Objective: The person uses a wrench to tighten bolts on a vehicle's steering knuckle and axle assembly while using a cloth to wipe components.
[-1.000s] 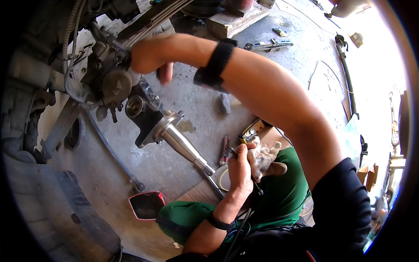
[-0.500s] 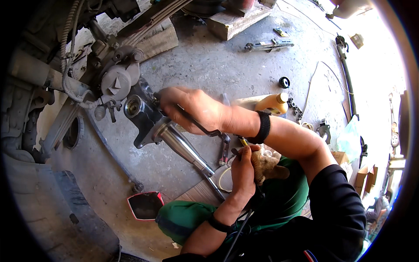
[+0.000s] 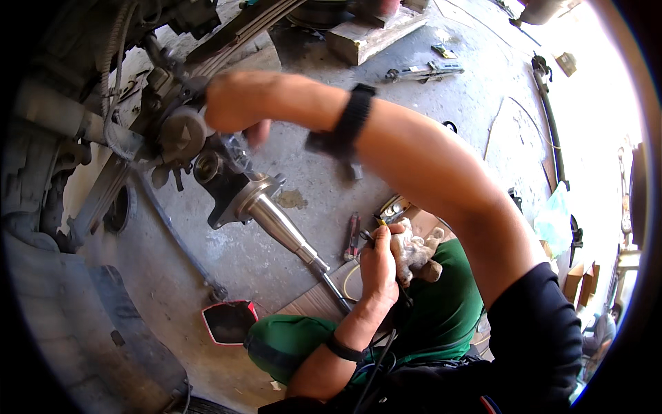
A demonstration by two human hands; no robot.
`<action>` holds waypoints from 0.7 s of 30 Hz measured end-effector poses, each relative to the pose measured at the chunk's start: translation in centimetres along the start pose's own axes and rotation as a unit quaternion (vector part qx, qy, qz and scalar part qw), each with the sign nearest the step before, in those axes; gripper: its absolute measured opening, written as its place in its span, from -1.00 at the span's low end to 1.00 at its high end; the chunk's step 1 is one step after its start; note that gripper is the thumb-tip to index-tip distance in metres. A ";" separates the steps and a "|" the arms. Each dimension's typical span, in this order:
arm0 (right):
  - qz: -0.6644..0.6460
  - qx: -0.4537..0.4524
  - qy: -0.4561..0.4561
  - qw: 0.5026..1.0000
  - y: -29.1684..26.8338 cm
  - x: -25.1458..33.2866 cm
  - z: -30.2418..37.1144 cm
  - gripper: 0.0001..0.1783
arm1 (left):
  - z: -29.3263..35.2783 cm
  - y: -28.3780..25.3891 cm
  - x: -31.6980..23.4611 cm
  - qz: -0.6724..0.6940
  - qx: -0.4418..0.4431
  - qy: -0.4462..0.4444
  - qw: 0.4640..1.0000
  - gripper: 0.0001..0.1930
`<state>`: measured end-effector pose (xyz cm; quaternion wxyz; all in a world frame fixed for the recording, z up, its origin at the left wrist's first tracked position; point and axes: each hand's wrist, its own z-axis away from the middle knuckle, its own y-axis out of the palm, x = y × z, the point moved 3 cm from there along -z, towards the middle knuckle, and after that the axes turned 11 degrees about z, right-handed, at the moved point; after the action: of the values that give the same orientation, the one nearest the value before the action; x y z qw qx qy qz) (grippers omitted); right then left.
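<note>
The metal spindle (image 3: 279, 224) is set at a slant above the floor (image 3: 303, 162), its dark knuckle (image 3: 224, 196) placed just beside a round grey cap (image 3: 185, 134), apparently because its weight is borne at that upper end. The upper side of the knuckle is overhung by the right hand (image 3: 234, 103), which is blurred; whether anything is gripped cannot be told, since the palm is hidden. A soiled glove (image 3: 414, 253) is held in the left hand (image 3: 380, 265) along with a thin dark item (image 3: 366, 238), the fingers drawn in narrowly, probably so that both can be kept off the floor. The right arm is extended in a long bow, wrist bent downward, back of the hand turned up. The left forearm is raised between the green-clad knees (image 3: 448, 293), its thumb uppermost. Near it, a red-and-dark tool (image 3: 354, 233) is laid, seemingly for easy reach.
</note>
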<state>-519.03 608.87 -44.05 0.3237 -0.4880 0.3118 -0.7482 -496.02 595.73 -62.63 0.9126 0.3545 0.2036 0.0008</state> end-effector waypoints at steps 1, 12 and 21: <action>0.020 -0.036 -0.018 0.999 -0.3 -0.4 0.3 -0.63 | 0.2 0.0 -0.2 -0.011 -0.005 0.010 1.000 -0.63; 0.068 -0.311 -0.296 0.900 8.7 -4.6 2.8 -0.89 | 0.6 0.1 0.2 -0.030 0.007 -0.003 1.000 -0.66; 0.129 -0.276 -0.290 0.907 7.4 -3.2 2.8 -0.88 | 1.1 0.3 -0.6 0.003 -0.008 -0.027 1.000 -0.69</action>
<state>-514.05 606.55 -50.58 0.3458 -0.7088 0.4584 -0.4099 -496.10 595.15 -61.43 0.9207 0.3474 0.1779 -0.0042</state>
